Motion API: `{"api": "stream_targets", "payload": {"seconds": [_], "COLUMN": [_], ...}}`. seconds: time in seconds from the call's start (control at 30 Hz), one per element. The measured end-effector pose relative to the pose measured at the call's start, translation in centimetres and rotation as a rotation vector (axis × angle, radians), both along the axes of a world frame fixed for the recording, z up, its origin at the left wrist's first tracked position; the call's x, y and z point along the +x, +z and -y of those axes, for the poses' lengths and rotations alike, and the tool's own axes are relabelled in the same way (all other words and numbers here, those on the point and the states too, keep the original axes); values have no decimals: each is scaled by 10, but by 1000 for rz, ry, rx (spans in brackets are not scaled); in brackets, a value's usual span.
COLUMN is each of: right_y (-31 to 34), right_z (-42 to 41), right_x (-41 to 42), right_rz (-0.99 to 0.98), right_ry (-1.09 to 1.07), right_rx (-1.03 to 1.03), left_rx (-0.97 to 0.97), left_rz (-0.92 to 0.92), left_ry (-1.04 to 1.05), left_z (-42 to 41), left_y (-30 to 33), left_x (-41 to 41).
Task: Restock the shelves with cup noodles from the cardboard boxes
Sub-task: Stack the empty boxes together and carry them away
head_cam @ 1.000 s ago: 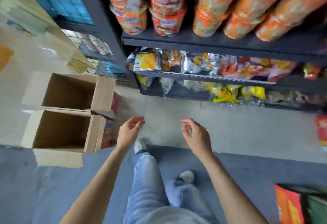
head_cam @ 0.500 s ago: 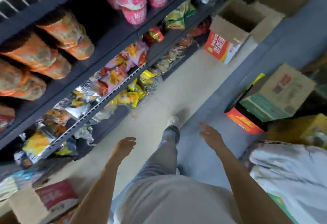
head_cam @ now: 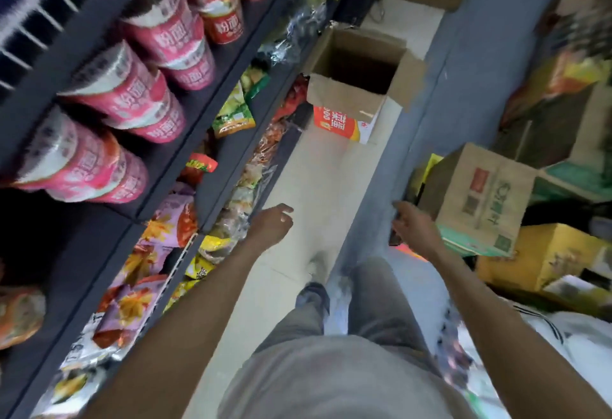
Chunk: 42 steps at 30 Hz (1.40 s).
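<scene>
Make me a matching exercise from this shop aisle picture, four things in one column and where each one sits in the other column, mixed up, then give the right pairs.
Things:
1. pink noodle cups
2. open box
3. closed brown box
4. snack bags

Places:
A. on the floor ahead, against the foot of the shelves
B. on the low shelf, below the cups
C. on the upper shelf at left
D. just beyond the right hand

Pairs: 1-C, 2-A, 3-D, 4-B

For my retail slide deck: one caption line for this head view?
Empty-handed in a shop aisle: left hand and right hand reach toward an open cardboard box beside shelved pink cup noodles.
</scene>
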State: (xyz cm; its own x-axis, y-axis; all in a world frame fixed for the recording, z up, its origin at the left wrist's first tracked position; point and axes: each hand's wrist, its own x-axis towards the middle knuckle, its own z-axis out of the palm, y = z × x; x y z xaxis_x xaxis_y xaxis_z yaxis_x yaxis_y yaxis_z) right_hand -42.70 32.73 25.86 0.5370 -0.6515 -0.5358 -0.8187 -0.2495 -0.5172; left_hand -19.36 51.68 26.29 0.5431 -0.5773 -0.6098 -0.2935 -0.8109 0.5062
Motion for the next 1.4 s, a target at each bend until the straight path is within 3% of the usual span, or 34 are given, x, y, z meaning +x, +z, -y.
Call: {"api": "stream_targets", "payload": {"seconds": [0.13, 0.27, 0.33, 0.53, 0.7, 0.83, 1.0, 1.17, 1.3, 1.4], "right_y": [2, -21, -44, -161, -269, -329, -329, -280, -201, -148], "right_z": [119, 243, 301, 434, 492, 510, 513, 497, 478, 448], "right_x": [59, 122, 155, 242, 289, 304, 299, 241, 186, 164], "right_rz": [36, 91, 146, 142, 90, -57, -12, -53, -54, -28], "right_ry": [121, 136, 78, -80, -212, -157, -89, -133, 131, 350], "right_rx": [-74, -51, -28, 21, 13, 29, -26, -120, -515, -519], "left_rx": [-147, -106, -118, -107, -56, -40, -39, -71, 32, 91], "left_rz": [4, -21, -84, -515, -519, -476, -294, -289, -155, -89], "left_ry": [15, 38, 188, 846, 1134, 1113, 1047, 1004, 860, 757], "left_z": [147, 283, 345, 489, 568, 590, 592, 552, 473, 403], "left_y": [15, -5, -34, -163, -275, -326, -340, -279, -212, -159], "left_x": [49, 89, 106, 141, 168, 174, 163, 121, 78, 41]}}
